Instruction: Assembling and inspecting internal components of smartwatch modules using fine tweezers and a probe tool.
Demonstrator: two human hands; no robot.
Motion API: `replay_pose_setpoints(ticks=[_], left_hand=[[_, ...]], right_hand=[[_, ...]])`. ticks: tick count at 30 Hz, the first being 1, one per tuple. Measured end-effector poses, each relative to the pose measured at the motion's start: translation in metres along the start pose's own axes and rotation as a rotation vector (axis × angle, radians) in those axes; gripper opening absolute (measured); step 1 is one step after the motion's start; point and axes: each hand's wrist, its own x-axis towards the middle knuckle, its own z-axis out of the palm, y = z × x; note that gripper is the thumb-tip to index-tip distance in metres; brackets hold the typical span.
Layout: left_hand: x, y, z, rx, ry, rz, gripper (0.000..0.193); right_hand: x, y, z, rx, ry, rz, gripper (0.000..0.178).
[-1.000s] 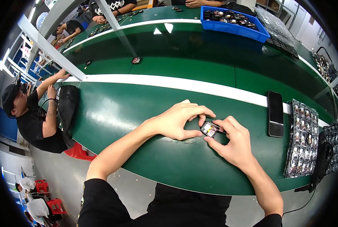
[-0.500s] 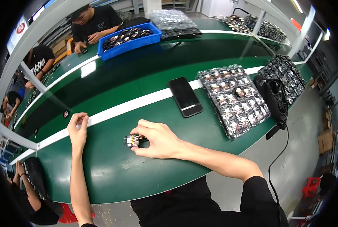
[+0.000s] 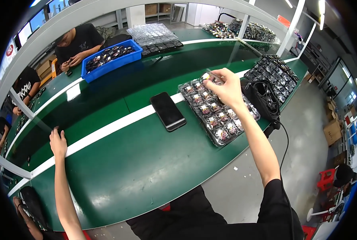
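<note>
My right hand (image 3: 225,89) is over the near corner of a clear plastic tray (image 3: 220,141) whose cells hold small electronic parts with white tops. Its thumb and fingers are pinched on thin metal tweezers (image 3: 215,74). A small whitish part (image 3: 206,76) shows at the fingertips; whether it is held or lies in a cell, I cannot tell. Far to the left, my left hand (image 3: 58,144) reaches across the white strip (image 3: 110,128) with fingers stretched out. Something small and dark shows at its fingertips, mostly hidden.
A black phone (image 3: 168,112) lies left of the tray. Right of it sit a black pouch with a cable (image 3: 262,100) and stacked dark trays (image 3: 272,80). Across the belt are a blue bin (image 3: 112,60) of parts and a person (image 3: 78,44) working.
My right hand has moved from the bench, where it was at a small module, right to the tray. My left hand has stretched out onto the belt. The view has shifted right.
</note>
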Motion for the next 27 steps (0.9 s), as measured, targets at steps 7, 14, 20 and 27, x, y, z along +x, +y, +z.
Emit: replay_pose_setpoints(ticks=[7, 14, 20, 27], left_hand=[[-0.002, 0.019, 0.0, -0.053, 0.08, 0.049, 0.032], [-0.006, 0.033, -0.012, -0.152, 0.094, 0.046, 0.038], [-0.035, 0.076, -0.043, -0.631, 0.021, 0.04, 0.041], [-0.12, 0.195, -0.112, -0.892, -0.604, 0.563, 0.071]], right_hand=[[0.062, 0.135, -0.034, -0.435, -0.047, 0.391, 0.048], [0.047, 0.155, -0.047, -0.281, -0.054, 0.401, 0.05], [0.052, 0.092, -0.035, -0.046, 0.01, 0.28, 0.033], [-0.026, -0.097, 0.058, 0.418, -0.453, 0.177, 0.038]])
